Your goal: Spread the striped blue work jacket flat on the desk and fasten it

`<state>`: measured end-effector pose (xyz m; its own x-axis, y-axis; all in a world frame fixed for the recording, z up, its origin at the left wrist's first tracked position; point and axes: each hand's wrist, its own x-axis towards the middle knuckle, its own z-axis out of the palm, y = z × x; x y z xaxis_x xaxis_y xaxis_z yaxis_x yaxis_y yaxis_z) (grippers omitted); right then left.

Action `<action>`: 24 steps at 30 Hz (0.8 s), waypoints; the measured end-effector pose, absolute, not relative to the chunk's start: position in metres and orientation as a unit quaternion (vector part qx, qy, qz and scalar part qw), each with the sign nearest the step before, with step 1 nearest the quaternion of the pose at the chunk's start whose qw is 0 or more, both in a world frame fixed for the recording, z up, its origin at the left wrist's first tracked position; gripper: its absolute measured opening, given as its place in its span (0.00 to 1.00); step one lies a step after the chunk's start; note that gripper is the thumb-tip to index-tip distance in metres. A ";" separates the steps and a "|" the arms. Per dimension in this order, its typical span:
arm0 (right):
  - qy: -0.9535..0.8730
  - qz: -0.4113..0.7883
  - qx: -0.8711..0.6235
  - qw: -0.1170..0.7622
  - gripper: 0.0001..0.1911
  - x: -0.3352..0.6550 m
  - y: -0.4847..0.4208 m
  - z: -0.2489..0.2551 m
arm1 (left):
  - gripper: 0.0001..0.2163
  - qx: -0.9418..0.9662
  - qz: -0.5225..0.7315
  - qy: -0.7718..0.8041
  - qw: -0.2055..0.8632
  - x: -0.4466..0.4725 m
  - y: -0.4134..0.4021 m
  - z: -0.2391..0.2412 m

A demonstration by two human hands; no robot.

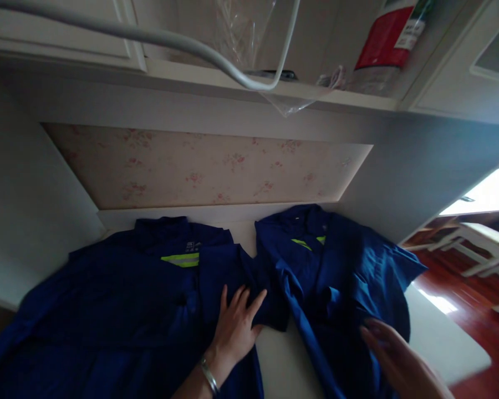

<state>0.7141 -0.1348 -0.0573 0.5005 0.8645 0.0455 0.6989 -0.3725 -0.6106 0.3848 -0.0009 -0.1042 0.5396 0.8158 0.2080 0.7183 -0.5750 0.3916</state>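
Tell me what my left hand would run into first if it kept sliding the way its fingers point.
Probably more of the left blue jacket: the left hand lies flat on its sleeve edge, fingers aimed up toward the white tabletop gap and the floral wall beyond. Depth is unclear.

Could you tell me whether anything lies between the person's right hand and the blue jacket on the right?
Nothing visible does. The right hand, blurred, is right over the right jacket. The left hand lies flat on the left jacket.

White table (pixel 441 338), two blue work jackets (pixel 120 299) (pixel 336 271) spread side by side
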 end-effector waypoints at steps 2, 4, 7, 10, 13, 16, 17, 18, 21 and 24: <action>-0.548 0.128 -0.772 0.296 0.30 0.681 -0.088 -0.039 | 0.26 0.870 0.189 0.434 0.137 0.387 -0.005 -0.104; -0.621 0.114 -0.726 0.273 0.32 0.648 -0.037 -0.030 | 0.21 0.872 0.192 0.428 0.143 0.386 -0.008 -0.104; -0.625 0.164 -0.732 0.216 0.34 0.617 0.028 -0.038 | 0.19 0.870 0.192 0.428 0.152 0.381 -0.013 -0.103; -0.596 0.201 -0.748 0.214 0.16 0.616 0.062 -0.056 | 0.18 0.857 0.205 0.442 0.169 0.373 -0.018 -0.100; -0.562 0.224 -0.748 0.274 0.12 0.635 0.068 -0.061 | 0.19 0.830 0.230 0.464 0.206 0.369 -0.019 -0.095; -0.515 0.247 -0.731 0.374 0.19 0.657 0.060 -0.046 | 0.19 0.793 0.263 0.472 0.281 0.382 -0.012 -0.083; -0.500 0.254 -0.721 0.407 0.21 0.662 0.057 -0.038 | 0.19 0.779 0.280 0.462 0.318 0.392 -0.008 -0.078; -0.486 0.260 -0.711 0.438 0.23 0.667 0.055 -0.030 | 0.19 0.766 0.299 0.443 0.358 0.405 -0.004 -0.073; -0.459 0.257 -0.678 0.514 0.23 0.672 0.054 -0.002 | 0.20 0.750 0.332 0.352 0.451 0.450 0.006 -0.065; -0.462 0.238 -0.646 0.559 0.21 0.666 0.061 0.024 | 0.22 0.768 0.313 0.258 0.496 0.488 0.006 -0.070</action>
